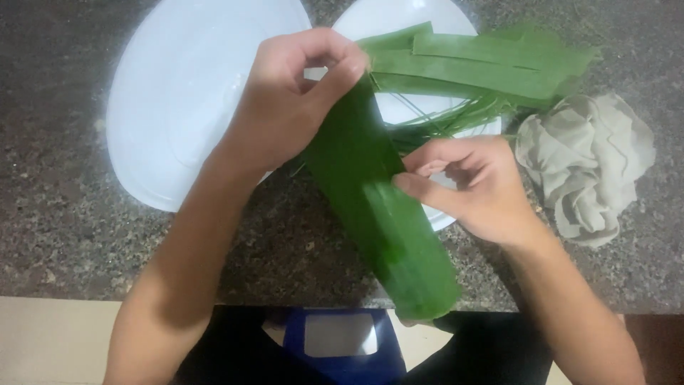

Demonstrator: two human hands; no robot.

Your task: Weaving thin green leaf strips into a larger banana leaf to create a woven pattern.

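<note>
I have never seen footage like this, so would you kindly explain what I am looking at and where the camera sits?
There is no machine here: a person wears a camera on the head, looking down at their own bare hands over a speckled stone counter. The left hand pinches the top end of a long green leaf strip; the right hand pinches its edge halfway along. Behind lie two white plates, more cut leaf strips on the right-hand one, and a crumpled grey cloth.

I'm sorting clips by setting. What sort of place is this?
Probably a home kitchen counter: a speckled granite worktop, two white plates, and cut green leaf strips on the farther plate. Both hands hold a broad green leaf; a crumpled grey cloth lies beside.
</note>
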